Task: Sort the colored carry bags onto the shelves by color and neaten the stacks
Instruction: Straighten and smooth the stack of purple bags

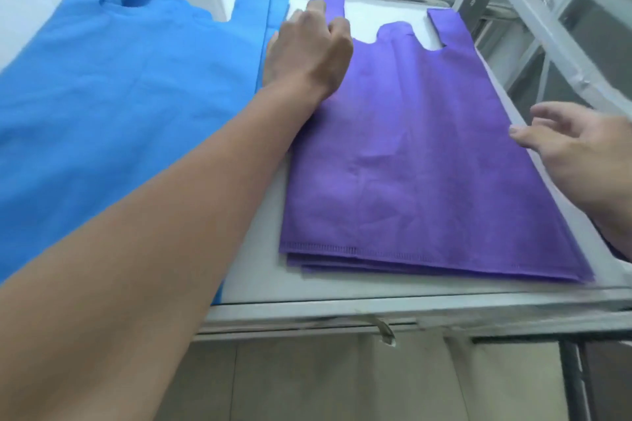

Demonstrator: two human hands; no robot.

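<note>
Left hand [307,51] fingers curled on purple bag stack [427,164] handle; right hand [574,150] spread loosely at stack's edge; blue bags [119,106] left of both.

White shelf [260,249], blue bags [119,106] left, purple bags [427,164] right

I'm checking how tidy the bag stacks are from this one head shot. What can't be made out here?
- Blue non-woven bag stack: cut off by the left edge; the left forearm covers its near right corner.
- Purple non-woven bag stack: how many bags it holds; only a few offset bottom hems show.
- Left hand: fingertips curl over the purple handle, so the grip is unclear.
- Right hand: blurred, cut by the right edge.
</note>
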